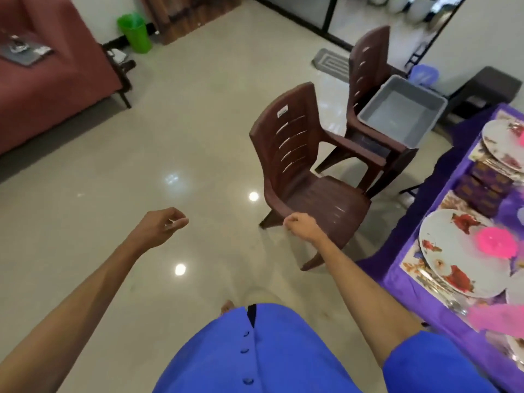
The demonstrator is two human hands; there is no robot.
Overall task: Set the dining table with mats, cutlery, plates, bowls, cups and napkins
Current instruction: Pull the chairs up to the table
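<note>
The dining table runs along the right edge under a purple cloth. On it lie floral mats, a white flowered plate with a pink cup on it, a second plate farther back, cutlery and a pink napkin. My left hand hangs over the floor, fingers loosely curled, holding nothing. My right hand is curled round the near edge of a brown plastic chair that stands left of the table.
A second brown chair behind the first carries a grey plastic tub. A maroon sofa fills the upper left and a green bin stands by the far wall. Glossy tiled floor spreads between them.
</note>
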